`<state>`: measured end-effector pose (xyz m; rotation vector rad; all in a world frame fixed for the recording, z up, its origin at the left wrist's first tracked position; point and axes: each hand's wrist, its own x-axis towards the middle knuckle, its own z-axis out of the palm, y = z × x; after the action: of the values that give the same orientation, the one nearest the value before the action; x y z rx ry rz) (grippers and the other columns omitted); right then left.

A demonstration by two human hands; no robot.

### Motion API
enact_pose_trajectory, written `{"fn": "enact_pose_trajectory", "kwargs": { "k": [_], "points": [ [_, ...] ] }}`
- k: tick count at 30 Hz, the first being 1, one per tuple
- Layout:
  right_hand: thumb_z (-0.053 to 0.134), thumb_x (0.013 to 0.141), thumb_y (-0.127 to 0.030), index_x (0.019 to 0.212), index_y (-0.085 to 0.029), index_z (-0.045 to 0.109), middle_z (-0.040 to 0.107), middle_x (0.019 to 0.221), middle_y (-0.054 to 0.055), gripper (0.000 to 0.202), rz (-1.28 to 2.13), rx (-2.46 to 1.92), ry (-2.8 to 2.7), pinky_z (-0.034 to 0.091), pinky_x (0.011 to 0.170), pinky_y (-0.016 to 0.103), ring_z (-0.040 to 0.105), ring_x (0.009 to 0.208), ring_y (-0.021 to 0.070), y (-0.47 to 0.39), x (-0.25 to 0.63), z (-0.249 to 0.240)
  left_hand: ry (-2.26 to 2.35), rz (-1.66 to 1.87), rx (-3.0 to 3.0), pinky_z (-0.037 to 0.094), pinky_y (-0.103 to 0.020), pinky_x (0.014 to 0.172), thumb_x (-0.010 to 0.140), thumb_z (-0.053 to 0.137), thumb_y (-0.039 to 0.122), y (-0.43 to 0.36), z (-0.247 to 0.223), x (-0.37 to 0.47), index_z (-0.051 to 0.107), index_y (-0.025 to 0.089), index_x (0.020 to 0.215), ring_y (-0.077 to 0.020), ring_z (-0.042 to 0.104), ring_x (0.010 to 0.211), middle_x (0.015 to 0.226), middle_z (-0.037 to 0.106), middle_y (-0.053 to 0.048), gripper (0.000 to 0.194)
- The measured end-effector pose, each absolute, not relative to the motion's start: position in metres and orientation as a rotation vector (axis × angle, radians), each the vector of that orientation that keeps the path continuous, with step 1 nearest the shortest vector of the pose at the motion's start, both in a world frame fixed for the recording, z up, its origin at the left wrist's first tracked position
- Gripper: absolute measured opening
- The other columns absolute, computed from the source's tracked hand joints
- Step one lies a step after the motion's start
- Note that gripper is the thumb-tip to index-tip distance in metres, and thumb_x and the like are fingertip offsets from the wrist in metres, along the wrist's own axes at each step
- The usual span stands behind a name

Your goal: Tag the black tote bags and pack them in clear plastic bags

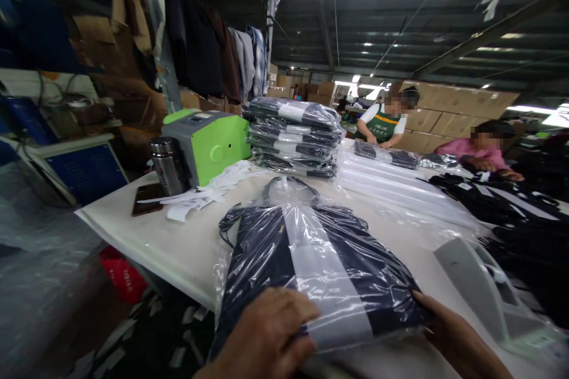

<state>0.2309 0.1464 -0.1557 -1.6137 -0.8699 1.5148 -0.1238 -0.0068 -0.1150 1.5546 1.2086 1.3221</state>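
Observation:
A dark navy tote bag (267, 243) with loop handles lies flat at the table's near edge inside a clear plastic sleeve. A pale grey band (324, 266) runs down its middle. My left hand (271, 331) is closed at the near edge of the wrapped bag, fingers curled over the plastic and thumb below them. At the right near corner, my right hand (444, 320) grips the wrapped bag with the thumb on top; its other fingers are hidden underneath.
A stack of wrapped dark bags (293, 136) stands behind, beside a green-and-grey machine (213, 142), a steel flask (166, 166), a phone (147, 199) and white strips (213, 186). At right are a grey dispenser (484, 290) and black goods (533, 213). Two people work across the table.

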Motion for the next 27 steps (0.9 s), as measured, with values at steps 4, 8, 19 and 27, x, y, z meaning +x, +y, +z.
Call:
{"fn": "enact_pose_trajectory", "kwargs": {
  "k": [4,8,19,27],
  "points": [
    [0.084,0.059,-0.059,0.075,-0.019,0.072,0.075,0.077,0.010,0.045,1.425,-1.679,-1.002,0.056,0.058,0.031,0.070,0.067,0.0258,0.141,0.225,-0.160,1.878,1.034,1.953,0.021,-0.056,0.122,0.090,0.064,0.046,0.026,-0.130,-0.199,0.061,0.026,0.137,-0.0345,0.037,0.146,0.152,0.051,-0.010,0.051],
    [0.084,0.057,-0.056,0.069,-0.020,0.069,0.074,0.072,0.009,0.041,1.410,-1.647,-1.004,0.056,0.061,0.032,0.070,0.064,0.0258,0.139,0.213,-0.166,2.170,0.607,2.081,0.021,-0.059,0.122,0.095,0.051,0.057,0.053,-0.181,-0.235,0.048,0.021,0.148,-0.0336,0.031,0.150,0.158,0.040,-0.014,0.064],
    [0.084,0.058,-0.056,0.076,-0.020,0.074,0.072,0.068,0.006,0.042,1.482,-1.675,-1.061,0.052,0.056,0.028,0.068,0.063,0.0226,0.144,0.226,-0.156,2.027,0.943,1.752,0.044,-0.042,0.110,0.098,0.042,0.051,0.075,-0.138,-0.245,0.071,0.026,0.117,-0.0262,0.060,0.127,0.129,0.070,-0.006,0.043],
    [0.086,0.057,-0.050,0.126,-0.021,0.062,0.078,0.100,0.010,0.079,1.491,-1.582,-0.801,0.060,0.074,0.034,0.075,0.090,0.0318,0.141,0.217,-0.177,2.373,1.074,2.134,0.045,-0.042,0.112,0.094,0.050,0.029,0.019,-0.185,-0.290,0.059,0.027,0.137,-0.0273,0.061,0.125,0.135,0.065,-0.008,0.044]
  ]
}}
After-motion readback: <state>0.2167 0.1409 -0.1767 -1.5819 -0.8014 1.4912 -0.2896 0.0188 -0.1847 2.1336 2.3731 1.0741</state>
